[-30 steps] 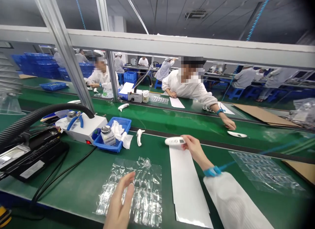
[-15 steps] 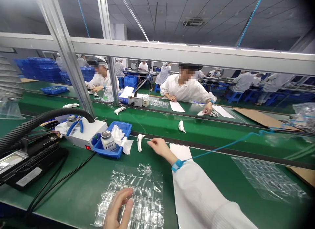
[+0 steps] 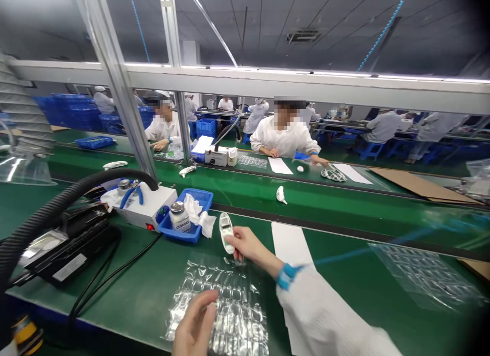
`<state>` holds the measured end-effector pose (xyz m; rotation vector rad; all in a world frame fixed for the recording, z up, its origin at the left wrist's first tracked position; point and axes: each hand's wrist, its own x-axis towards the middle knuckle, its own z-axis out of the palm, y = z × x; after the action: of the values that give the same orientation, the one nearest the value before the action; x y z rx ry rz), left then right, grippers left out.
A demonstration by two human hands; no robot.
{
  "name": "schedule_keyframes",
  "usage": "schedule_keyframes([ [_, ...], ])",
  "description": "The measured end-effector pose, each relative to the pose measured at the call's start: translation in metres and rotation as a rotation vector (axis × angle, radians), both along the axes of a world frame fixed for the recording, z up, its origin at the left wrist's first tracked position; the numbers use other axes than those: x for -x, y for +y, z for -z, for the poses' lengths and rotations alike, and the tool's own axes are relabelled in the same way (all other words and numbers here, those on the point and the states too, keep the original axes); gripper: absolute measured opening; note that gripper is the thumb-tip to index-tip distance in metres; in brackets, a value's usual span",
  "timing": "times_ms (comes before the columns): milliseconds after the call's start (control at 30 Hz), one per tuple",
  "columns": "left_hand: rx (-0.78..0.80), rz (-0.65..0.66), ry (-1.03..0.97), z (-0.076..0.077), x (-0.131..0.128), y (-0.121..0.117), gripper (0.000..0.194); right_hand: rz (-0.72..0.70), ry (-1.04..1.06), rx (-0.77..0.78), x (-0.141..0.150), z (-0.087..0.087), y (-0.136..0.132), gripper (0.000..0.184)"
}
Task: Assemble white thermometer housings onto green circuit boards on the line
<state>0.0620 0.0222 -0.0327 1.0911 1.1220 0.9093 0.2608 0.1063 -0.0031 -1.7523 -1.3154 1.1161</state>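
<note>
My right hand (image 3: 248, 245), a blue band (image 3: 287, 276) at its wrist, grips an elongated white plastic housing (image 3: 225, 228) between thumb and fingers. The housing tilts upright and shows a recessed inner side. Beneath and nearer to me lies a clear sheet of bubble-like pockets (image 3: 241, 315) on the green bench. Over this sheet hovers my left hand (image 3: 197, 323), fingers curved and apart, holding nothing; whether it touches the plastic I cannot tell. Farther off, a similar white part (image 3: 281, 195) rests on the green conveyor (image 3: 237, 187).
Left of my hands stands a blue tray (image 3: 191, 236) with a metal-topped jar (image 3: 179, 217) and white wipes. Behind it are a white box (image 3: 147, 210) with blue pliers (image 3: 132, 193) and a black hose (image 3: 69, 193). White paper (image 3: 291, 244) lies rightward. A co-worker (image 3: 281, 134) sits opposite.
My right hand has taken hold of the white part and drawn it slightly nearer, turning it. My left hand stays over the sheet. The view has shifted slightly. The co-worker's hand has left a white piece.
</note>
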Motion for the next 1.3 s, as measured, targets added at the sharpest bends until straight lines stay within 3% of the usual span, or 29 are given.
schedule_keyframes([
  [100,0.078,-0.012,-0.175,-0.011,-0.01,0.0,0.052,-0.133,0.278,-0.001,0.022,-0.004,-0.059,0.024],
  [200,0.158,0.075,-0.303,-0.016,-0.019,-0.004,0.051,-0.254,0.489,0.08,0.039,-0.005,-0.107,0.024],
  [267,0.182,0.125,-0.31,-0.016,-0.022,-0.009,0.043,-0.273,0.349,0.067,0.043,-0.005,-0.126,0.015],
  [367,0.146,0.139,-0.265,-0.015,-0.02,-0.017,0.037,-0.183,0.017,-0.099,0.038,-0.006,-0.137,0.025],
  [533,0.096,0.225,-0.068,-0.015,-0.015,-0.028,0.044,-0.076,-0.009,-0.303,0.024,-0.013,-0.14,0.006],
  [667,-0.007,0.221,0.071,-0.013,-0.018,-0.034,0.044,-0.157,-0.053,-0.375,0.03,-0.012,-0.145,0.004],
  [867,-0.057,0.211,0.181,-0.008,-0.017,-0.044,0.044,-0.154,0.024,-0.422,0.043,-0.003,-0.148,0.017],
  [1033,-0.025,0.182,0.172,-0.005,0.007,-0.032,0.045,0.079,0.159,-0.471,0.019,-0.016,-0.131,0.021],
  [1133,0.003,0.097,0.117,-0.008,0.027,-0.013,0.041,0.163,-0.085,-0.561,0.001,-0.012,-0.104,0.021],
  [1300,-0.136,-0.125,0.108,-0.007,0.048,0.019,0.03,0.028,-0.64,-0.606,0.003,0.026,-0.056,0.021],
])
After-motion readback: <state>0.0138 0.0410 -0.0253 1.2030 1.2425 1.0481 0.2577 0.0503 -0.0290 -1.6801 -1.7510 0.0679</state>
